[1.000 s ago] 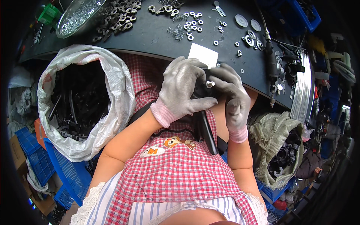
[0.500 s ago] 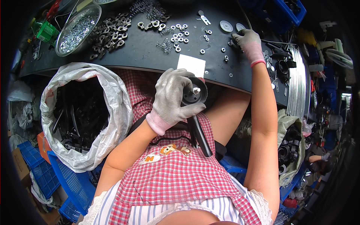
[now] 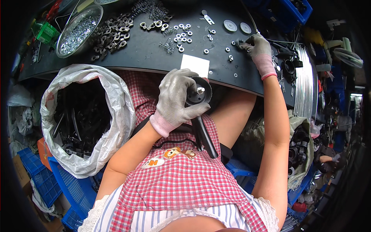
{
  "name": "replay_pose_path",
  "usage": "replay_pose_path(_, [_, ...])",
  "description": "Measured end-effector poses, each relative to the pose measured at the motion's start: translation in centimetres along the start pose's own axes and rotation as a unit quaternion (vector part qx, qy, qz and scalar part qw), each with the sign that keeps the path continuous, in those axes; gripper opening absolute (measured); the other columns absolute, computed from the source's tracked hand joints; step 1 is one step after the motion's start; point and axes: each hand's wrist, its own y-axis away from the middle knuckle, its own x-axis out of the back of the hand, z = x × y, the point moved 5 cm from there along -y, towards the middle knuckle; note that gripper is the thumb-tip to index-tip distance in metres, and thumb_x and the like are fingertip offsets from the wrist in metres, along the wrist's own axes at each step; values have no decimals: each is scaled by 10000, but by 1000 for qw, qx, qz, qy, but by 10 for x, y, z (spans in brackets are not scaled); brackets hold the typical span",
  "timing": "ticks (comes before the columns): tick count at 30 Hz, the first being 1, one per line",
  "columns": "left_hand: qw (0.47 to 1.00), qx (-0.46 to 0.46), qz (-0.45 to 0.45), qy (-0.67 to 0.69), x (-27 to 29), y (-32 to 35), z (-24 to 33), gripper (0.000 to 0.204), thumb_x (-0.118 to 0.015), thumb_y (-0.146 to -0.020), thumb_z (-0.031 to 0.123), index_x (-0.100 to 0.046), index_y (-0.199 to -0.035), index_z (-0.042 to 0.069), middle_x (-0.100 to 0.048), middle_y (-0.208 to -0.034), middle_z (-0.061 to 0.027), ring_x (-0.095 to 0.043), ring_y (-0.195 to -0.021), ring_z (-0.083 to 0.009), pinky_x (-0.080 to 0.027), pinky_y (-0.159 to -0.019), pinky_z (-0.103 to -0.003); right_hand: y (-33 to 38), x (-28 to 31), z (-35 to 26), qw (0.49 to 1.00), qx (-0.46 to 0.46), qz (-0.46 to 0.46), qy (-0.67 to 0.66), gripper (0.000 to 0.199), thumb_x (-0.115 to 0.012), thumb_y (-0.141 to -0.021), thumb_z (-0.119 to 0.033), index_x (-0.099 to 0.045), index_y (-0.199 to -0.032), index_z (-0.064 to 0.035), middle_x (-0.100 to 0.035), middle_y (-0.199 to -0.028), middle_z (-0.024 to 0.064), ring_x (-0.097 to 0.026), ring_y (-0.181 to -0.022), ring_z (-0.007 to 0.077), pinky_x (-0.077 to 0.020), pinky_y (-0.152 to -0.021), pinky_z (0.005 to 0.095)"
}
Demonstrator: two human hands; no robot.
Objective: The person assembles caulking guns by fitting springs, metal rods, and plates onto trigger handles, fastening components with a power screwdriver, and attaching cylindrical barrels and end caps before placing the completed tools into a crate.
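Observation:
My gloved left hand [image 3: 173,94] is wrapped round a black plastic part with a round cup-shaped head [image 3: 204,93] and a tube-like handle [image 3: 205,139]. A pale metal pin [image 3: 200,90] stands up in the middle of the cup. The part is held over my lap, just off the table edge. Over the right side of the table, my gloved right hand [image 3: 258,48] has its fingers drawn together. At its fingertips is a small dark, shiny round piece [image 3: 239,44]; how firmly it is gripped cannot be made out. Two translucent discs [image 3: 230,26] lie farther back.
Small metal rings [image 3: 181,37], springs [image 3: 167,45] and metal clips [image 3: 113,35] are spread on the black table [image 3: 150,58]. A bowl of small metal parts [image 3: 80,33] stands far left. A white sack of black parts [image 3: 48,112] is at my left; thin metal rods [image 3: 305,81] lie right.
My right hand has shifted slightly right and nearer to me, its fingers more curled together beside the small round piece. The left hand keeps its hold on the black part.

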Motion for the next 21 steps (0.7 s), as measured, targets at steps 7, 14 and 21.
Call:
replay_pose_path(7, [1000, -7, 17, 6, 1, 0, -1, 497, -801, -579, 362, -512, -832, 46, -614, -969, -164, -586, -908, -338, -410, -924, -476, 4, 11, -7, 997, 70, -29, -13, 231, -744, -768, -136, -661, -921, 15, -658, -975, 162, -647, -893, 301, -494, -821, 351])
replay_pose_path(14, [1000, -10, 9, 6, 0, 1, 0, 500, -801, -594, 380, -513, -834, 49, -612, -988, -161, -584, -920, -333, -409, -926, -474, 2, 16, -8, 987, 126, -70, -67, 385, -721, -773, -77, -580, -1127, -23, -678, -1011, 158, -653, -957, 289, -503, -856, 349])
replay_pose_path(21, [1000, -3, 8, -8, 0, 1, -1, 521, -811, -565, 370, -521, -863, 56, -610, -1004, -135, -584, -938, -329, -408, -938, -472, 106, 82, -118, 869, 245, -127, -410, 312, -745, -746, -44, -651, -1039, 10, -683, -997, 62, -620, -876, 92, -507, -783, 247])
